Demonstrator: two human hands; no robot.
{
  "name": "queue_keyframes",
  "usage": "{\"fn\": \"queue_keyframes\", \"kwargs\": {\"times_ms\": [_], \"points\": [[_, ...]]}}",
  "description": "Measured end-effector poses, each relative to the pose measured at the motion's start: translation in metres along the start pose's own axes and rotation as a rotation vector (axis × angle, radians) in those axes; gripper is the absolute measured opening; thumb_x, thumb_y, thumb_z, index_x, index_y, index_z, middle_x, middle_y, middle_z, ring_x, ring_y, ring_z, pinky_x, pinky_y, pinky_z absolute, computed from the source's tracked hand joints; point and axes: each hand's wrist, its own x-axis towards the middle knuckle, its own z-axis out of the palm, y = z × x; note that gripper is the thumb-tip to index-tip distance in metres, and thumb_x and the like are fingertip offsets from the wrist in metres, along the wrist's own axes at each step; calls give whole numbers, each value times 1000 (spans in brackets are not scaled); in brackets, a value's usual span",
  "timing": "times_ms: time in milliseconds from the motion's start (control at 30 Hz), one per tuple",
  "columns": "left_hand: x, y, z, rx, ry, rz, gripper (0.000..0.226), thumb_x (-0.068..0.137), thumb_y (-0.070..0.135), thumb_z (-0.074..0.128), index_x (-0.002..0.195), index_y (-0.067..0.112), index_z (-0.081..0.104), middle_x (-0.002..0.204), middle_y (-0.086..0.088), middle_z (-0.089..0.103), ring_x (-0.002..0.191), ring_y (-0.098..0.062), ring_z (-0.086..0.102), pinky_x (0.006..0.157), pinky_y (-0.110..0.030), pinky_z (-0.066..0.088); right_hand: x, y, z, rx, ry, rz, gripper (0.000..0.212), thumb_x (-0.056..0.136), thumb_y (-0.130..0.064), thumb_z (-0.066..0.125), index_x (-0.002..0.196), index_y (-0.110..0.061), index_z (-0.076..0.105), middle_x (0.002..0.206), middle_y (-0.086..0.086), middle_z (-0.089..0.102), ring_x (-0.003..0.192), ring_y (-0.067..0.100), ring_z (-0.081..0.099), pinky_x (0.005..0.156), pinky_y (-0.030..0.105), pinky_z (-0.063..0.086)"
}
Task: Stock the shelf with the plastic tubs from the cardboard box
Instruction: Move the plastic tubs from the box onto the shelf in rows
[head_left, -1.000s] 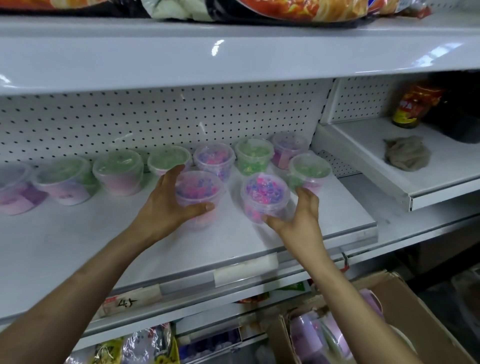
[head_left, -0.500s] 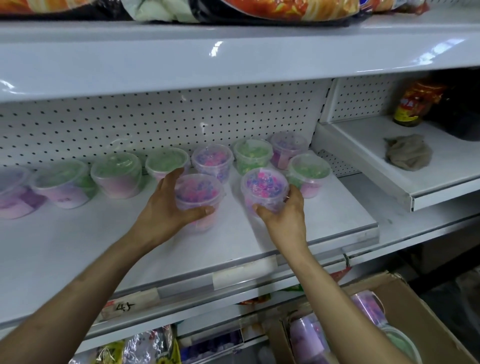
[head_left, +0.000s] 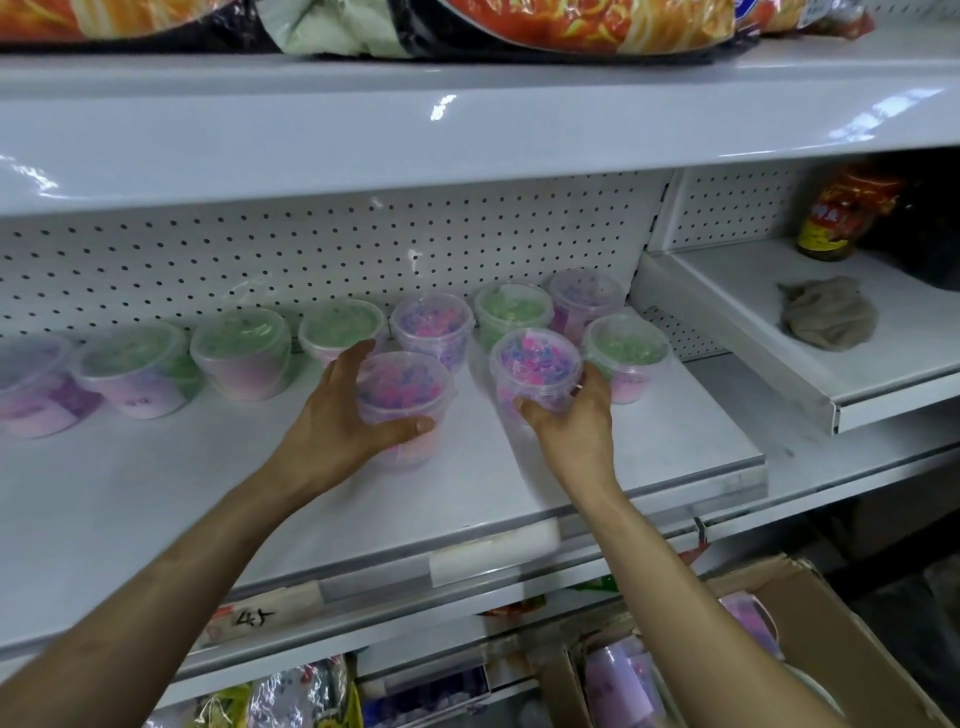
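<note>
Box (head_left: 826, 644) cropped btm-rt (tubs (head_left: 618, 680) inside blurry).

Noodle packets (head_left: 571, 26) lie up top, a jar (head_left: 826, 228) stands behind a crumpled cloth (head_left: 828, 317), and a handwritten label (head_left: 257, 618) sits lower left.

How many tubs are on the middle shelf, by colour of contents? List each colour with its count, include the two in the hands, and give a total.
green tubs: 5
pink-and-blue tubs: 3, one held by the left hand, one by the right hand
purple tubs: 2
Total: 10
</note>
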Motion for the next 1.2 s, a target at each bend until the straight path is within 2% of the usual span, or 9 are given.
{"fn": "queue_keyframes", "kwargs": {"times_ms": [100, 167, 233, 367, 567, 667, 867, 1000, 1200], "points": [[-1, -2, 3, -14, -24, -7, 125, 55, 82, 77, 159, 35, 24, 160, 7, 39, 141, -16, 43, 115, -40, 41, -14, -4, -3, -79, 75, -71, 72, 83, -22, 87, 142, -14, 47, 135, 3, 48, 125, 18, 53, 108, 37, 49], [-2, -3, 6, -26, -44, -13, 125, 57, 80, 80, 159, 34, 24, 159, 8, 39, 138, -12, 43, 112, -34, 39, -26, -8, -5, -222, 192, -259, 62, 84, -16, 83, 135, -4, 49, 130, 10, 50, 124, 28, 51, 106, 48, 47], [0, -3, 10, -35, -74, -7, 121, 63, 73, 84, 159, 31, 23, 159, 8, 39, 135, -7, 41, 109, -28, 35, -32, -12, -5, -303, 254, -403, 55, 84, -10, 80, 130, -1, 51, 126, 14, 52, 120, 33, 51, 104, 46, 45], [5, -4, 21, -43, -119, 5, 118, 65, 64, 85, 159, 31, 22, 159, 8, 36, 132, -1, 36, 111, -25, 33, -33, -15, -1, -257, 132, -491, 47, 86, -11, 66, 130, 0, 53, 126, 14, 51, 120, 32, 52, 103, 43, 46], [2, -16, 27, -132, -184, 29, 121, 62, 66, 91, 158, 44, 20, 158, 19, 30, 141, 2, 38, 117, -33, 38, -44, -5, 16, -151, -290, -498, 53, 95, -19, 67, 144, -9, 48, 141, 3, 47, 130, 20, 51, 108, 41, 47], [-3, -20, 22, -216, -183, 38, 106, 65, 59, 93, 143, 65, 22, 150, 29, 34, 136, 12, 40, 110, -22, 43, -48, -4, 25, -134, -425, -432, 69, 96, -21, 72, 155, -13, 38, 154, 0, 41, 145, 16, 42, 117, 39, 41], [-12, -37, 11, -221, -114, 39, 103, 65, 70, 85, 147, 32, 35, 146, 17, 41, 125, 0, 56, 102, -22, 52, -46, -20, 28, -70, -538, -300, 75, 96, -34, 75, 148, -57, 25, 144, -42, 35, 141, -4, 42, 107, 13, 38], [-12, -35, 12, -197, -70, 24, 87, 69, 59, 88, 139, 32, 45, 134, 14, 53, 115, 0, 60, 93, -18, 55, -48, -21, 30, -20, -531, -218, 73, 95, -35, 77, 144, -61, 30, 145, -28, 42, 132, -9, 49, 101, 6, 40], [0, -31, 20, -220, -46, 17, 90, 71, 61, 88, 145, 33, 45, 134, 8, 59, 113, -7, 66, 94, -32, 60, -45, -9, 35, -19, -438, -127, 75, 94, -41, 76, 157, -34, 36, 152, -14, 48, 137, 2, 50, 114, 35, 47]]}}
